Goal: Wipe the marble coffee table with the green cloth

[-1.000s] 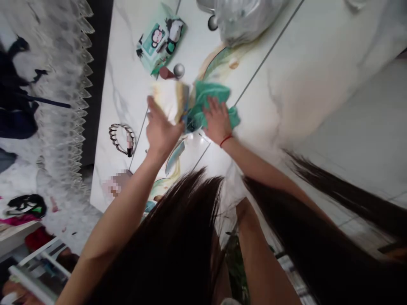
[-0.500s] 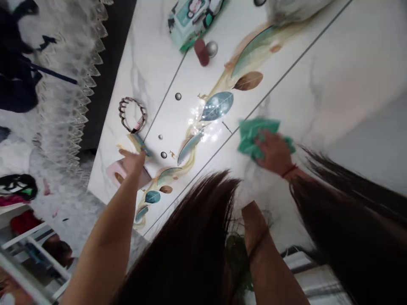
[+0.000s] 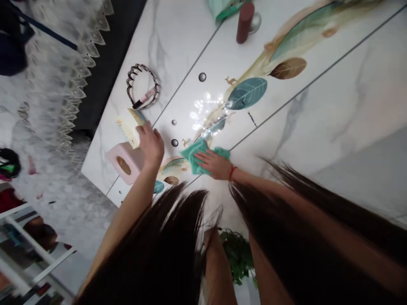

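My right hand (image 3: 216, 164) presses a green cloth (image 3: 195, 152) onto the glossy white marbled surface (image 3: 280, 140), fingers bent over the cloth. A red band circles that wrist. My left hand (image 3: 151, 143) is closed at the edge of a small pale-yellow box (image 3: 129, 130) with a bluish side; the exact grip is partly hidden. Just beside this hand stands a pink tissue box (image 3: 114, 156) with a brown oval on it. Farther up lies a ridged hair band (image 3: 129, 87), with a pink and black tube (image 3: 144, 98) across its lower edge.
A dark red cylinder (image 3: 244, 23) stands near the top, in front of a green package (image 3: 219, 9). Round dark knobs (image 3: 202, 77) are visible on the surface. Long dark hair (image 3: 171, 254) hangs across the lower view. A leafy plant (image 3: 237, 254) is below.
My right hand has slid the green cloth left across the surface to the leaf pattern. My left hand has shifted slightly up and right in view. The camera view has also shifted.
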`<state>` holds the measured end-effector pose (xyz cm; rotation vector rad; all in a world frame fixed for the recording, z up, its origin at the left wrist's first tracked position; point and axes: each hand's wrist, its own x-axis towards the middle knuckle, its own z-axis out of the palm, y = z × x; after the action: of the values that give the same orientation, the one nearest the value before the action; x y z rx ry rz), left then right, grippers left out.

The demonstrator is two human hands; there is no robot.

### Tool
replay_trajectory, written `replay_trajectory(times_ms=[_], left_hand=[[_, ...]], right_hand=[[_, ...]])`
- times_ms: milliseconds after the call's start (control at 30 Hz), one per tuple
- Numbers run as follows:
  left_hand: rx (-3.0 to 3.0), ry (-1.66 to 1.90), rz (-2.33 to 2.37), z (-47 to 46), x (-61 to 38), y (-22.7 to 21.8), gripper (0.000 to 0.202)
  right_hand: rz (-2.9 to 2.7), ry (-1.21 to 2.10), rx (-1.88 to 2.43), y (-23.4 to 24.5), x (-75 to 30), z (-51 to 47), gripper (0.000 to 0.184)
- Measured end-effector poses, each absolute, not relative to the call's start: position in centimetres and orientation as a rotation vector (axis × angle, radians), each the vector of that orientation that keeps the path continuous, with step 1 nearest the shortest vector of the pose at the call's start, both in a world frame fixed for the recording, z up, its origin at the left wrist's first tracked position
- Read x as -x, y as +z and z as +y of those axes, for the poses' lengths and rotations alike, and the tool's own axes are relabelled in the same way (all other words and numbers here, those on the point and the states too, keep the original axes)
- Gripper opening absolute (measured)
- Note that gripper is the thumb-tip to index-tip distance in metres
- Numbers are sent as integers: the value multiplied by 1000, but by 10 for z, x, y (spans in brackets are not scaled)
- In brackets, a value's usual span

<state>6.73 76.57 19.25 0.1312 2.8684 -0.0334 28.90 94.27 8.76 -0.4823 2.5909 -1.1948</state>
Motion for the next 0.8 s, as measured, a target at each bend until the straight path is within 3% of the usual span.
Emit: replay_trajectory(times_ms=[133, 267, 333, 467, 533, 633, 800], left_hand=[[-211, -137, 2632, 786, -94, 177, 58], [-173, -77, 2647, 790, -79, 167, 34], [-192, 11, 2778, 792, -50, 167, 44], [-202, -45, 2873, 809, 20, 167, 93], [-154, -182, 2786, 820, 43, 163, 90], [-187, -275, 2763, 830, 54, 154, 65], [-429, -297, 2733, 838, 53, 160, 72]], right_hand=[[2605, -1267, 303, 68, -358, 1019, 51], [2845, -1032, -354, 53, -343, 1092, 72], [2887, -910, -562, 52, -330, 1101, 78], [2895, -890, -606, 57, -325, 1091, 78], [2897, -921, -651, 57, -328, 1089, 77], [2884, -1004, -691, 55, -330, 1090, 75], [2850, -1031, -715, 57, -326, 1092, 75]])
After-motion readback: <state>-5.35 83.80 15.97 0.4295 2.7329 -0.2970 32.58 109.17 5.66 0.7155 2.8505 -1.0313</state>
